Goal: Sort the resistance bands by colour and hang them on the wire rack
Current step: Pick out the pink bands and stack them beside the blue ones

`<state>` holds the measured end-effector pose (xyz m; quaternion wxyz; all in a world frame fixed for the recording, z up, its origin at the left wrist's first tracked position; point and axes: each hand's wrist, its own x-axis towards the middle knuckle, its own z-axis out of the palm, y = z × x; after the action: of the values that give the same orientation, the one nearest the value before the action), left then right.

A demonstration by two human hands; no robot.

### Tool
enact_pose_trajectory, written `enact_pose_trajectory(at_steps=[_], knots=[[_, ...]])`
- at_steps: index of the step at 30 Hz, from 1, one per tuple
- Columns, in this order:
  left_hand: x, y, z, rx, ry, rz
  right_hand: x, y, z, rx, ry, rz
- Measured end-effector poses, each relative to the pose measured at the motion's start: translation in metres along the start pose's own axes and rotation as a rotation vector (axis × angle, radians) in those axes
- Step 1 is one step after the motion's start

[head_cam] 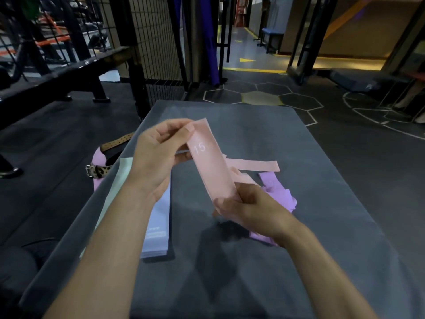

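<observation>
While raised, both hands: left hand [158, 150], right hand [247, 203] pinch pink band [212, 166].

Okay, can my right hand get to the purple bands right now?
Probably not right away. The right hand is pinching the near end of the pink band, which the left hand holds too. The purple bands lie uncovered just beyond it, so once it lets go, likely yes.
</observation>
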<state>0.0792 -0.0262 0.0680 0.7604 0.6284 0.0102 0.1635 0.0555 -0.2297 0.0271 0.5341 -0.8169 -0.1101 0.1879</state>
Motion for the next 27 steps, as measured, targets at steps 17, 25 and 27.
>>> enact_pose_trajectory(at_steps=[17,25,27], knots=[[0.133,-0.062,-0.023,0.769,-0.127,-0.154,0.017,0.041,0.046,0.078,-0.191,0.312],[0.157,-0.132,-0.022,1.147,-0.159,-0.19,0.021,0.045,0.052,0.063,-0.054,0.265],[0.162,-0.146,-0.024,1.242,-0.161,-0.176,0.023,0.045,0.053,0.043,-0.063,0.241]])
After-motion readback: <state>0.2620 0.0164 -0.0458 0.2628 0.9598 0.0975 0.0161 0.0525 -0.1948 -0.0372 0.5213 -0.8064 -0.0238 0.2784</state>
